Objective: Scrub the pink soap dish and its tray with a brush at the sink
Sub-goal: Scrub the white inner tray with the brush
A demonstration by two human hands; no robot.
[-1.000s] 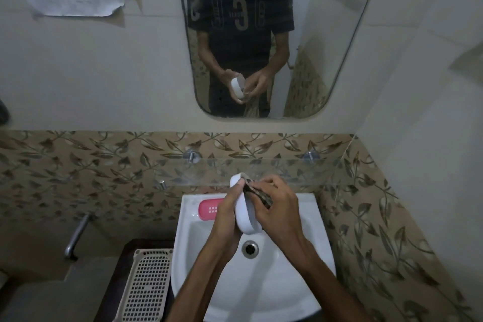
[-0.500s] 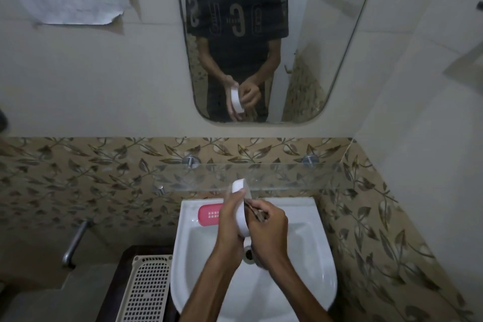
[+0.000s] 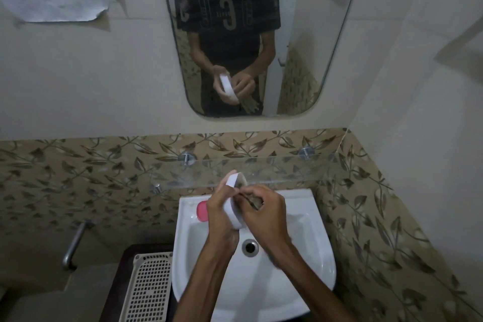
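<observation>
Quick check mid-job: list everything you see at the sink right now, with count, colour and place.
white tray: 1, white, held on edge above the sink
brush: 1, dark, against the tray
pink soap dish: 1, pink, sink's back-left ledge
sink: 1, white, centre
glass shelf: 1, clear, above the sink
mirror: 1, on the wall
perforated basket: 1, cream, left of the sink
left hand: grips the tray
right hand: grips the brush

Both forearms were left bare. In the mirror, a dark short-sleeved T-shirt (image 3: 226,13) printed with pale numerals was seen.
</observation>
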